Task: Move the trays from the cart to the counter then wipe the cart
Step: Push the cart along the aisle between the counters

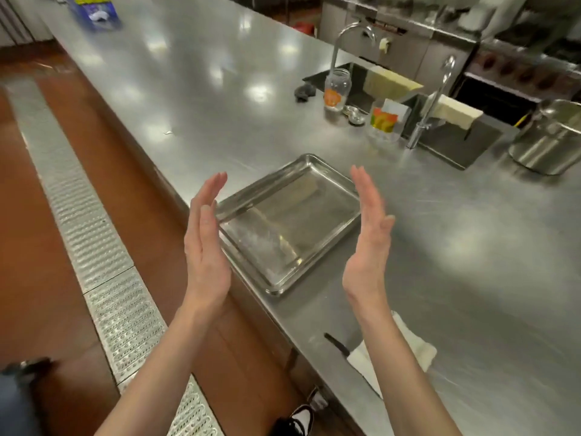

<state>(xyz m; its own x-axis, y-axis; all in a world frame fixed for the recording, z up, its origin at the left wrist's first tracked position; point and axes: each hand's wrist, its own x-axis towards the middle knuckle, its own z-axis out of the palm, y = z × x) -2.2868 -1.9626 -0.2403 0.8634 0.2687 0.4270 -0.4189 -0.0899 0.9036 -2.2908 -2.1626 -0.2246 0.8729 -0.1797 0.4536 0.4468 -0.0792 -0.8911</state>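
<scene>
A metal tray (pixel 287 223) lies on the table (pixel 440 247) at centre frame. The left hand (pixel 206 243) and right hand (pixel 366 243) flank it, fingers straight, holding nothing.

Shallow steel tray (pixel 289 225) — empty, flat near the counter (pixel 471 262) edge.

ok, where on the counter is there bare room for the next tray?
Bare steel left of and beyond the tray, up to the jar; more right of it, before the pot. Crowded by the sinks and around the white cloth.
</scene>
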